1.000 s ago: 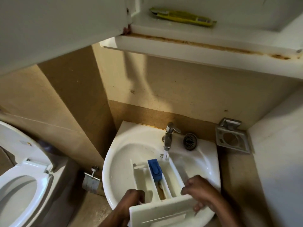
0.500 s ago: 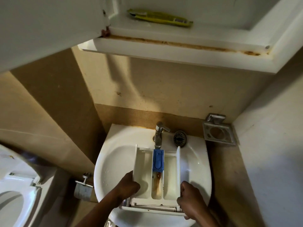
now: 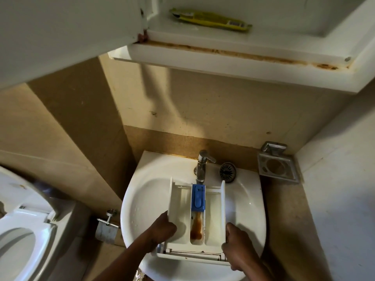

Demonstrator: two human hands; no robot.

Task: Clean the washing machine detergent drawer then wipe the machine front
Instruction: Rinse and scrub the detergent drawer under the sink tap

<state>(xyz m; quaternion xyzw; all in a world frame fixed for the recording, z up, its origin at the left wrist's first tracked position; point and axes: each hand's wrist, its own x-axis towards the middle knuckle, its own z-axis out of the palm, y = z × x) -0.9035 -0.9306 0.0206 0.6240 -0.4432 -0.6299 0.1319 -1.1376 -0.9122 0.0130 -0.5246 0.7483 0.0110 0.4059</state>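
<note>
White detergent drawer (image 3: 215, 209) with a blue siphon cap (image 3: 198, 197) – brown residue (image 3: 196, 226) streaks its middle channel. White basin (image 3: 142, 199), chrome tap (image 3: 200, 165), beige wall tiles (image 3: 203, 102). Yellow packet (image 3: 211, 20) on the rust-stained white cabinet (image 3: 223, 61).

Both bare forearms reach in from the lower edge, angled toward each other. The left hand (image 3: 163, 228) curls over the left wall of the detergent drawer (image 3: 180, 203), and the right hand (image 3: 236, 245) grips its right wall near the front corner, thumb pointing up along the wall
</note>
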